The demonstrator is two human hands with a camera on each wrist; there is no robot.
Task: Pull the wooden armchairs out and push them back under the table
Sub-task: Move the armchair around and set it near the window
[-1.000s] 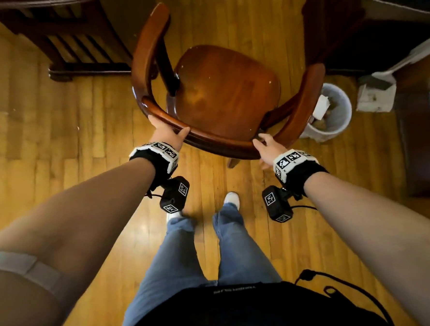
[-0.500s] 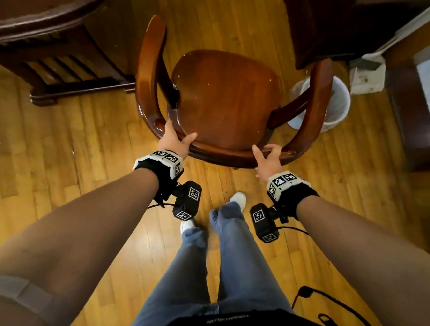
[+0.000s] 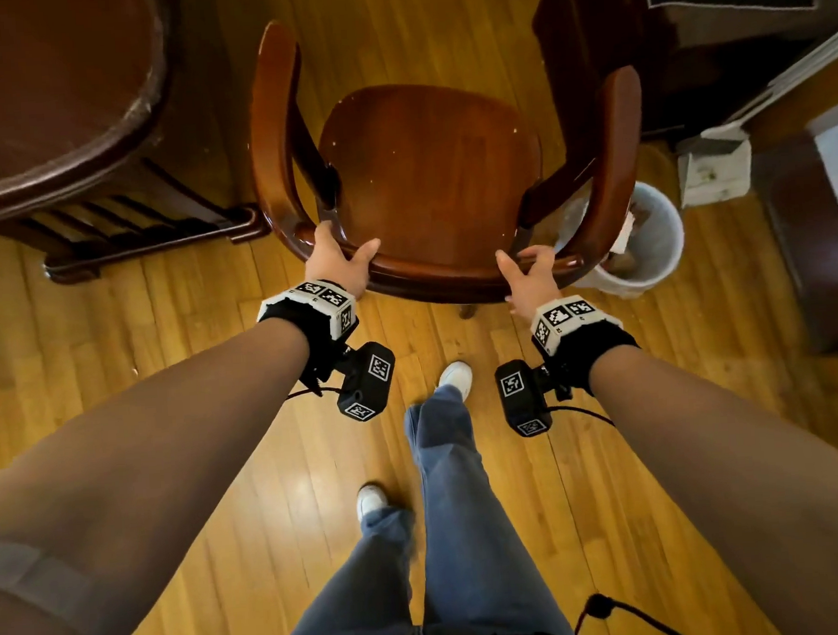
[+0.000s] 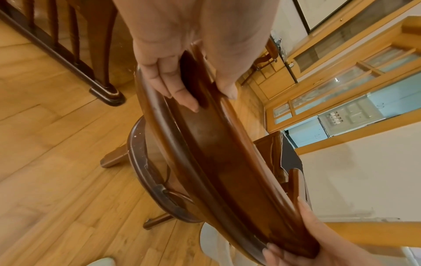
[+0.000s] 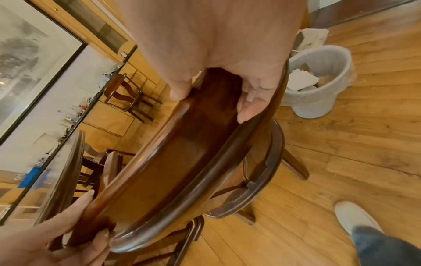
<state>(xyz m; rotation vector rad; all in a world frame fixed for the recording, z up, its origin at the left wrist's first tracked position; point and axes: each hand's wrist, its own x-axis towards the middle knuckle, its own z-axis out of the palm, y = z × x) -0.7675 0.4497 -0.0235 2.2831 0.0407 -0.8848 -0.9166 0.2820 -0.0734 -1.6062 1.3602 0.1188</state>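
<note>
A dark wooden armchair (image 3: 432, 169) stands on the plank floor in front of me, its seat facing away. The round wooden table (image 3: 50, 94) is at the upper left, beside the chair's left armrest. My left hand (image 3: 340, 260) grips the left part of the curved back rail, thumb on the inner side. My right hand (image 3: 527, 271) grips the rail's right part. In the left wrist view my left hand (image 4: 189, 86) has fingers and thumb wrapped round the rail (image 4: 216, 144). The right wrist view shows my right hand (image 5: 216, 90) clasping the same rail (image 5: 170, 171).
A white waste bin (image 3: 648, 244) with paper in it sits just behind the chair's right armrest. A dark cabinet (image 3: 635, 34) stands at the upper right. The table's slatted base (image 3: 147, 235) lies close to the chair's left side. My feet (image 3: 455, 376) are behind the chair.
The chair has moved forward past the waste bin and nearer the table. I have stepped forward with it. Both hands keep their hold on the back rail.
</note>
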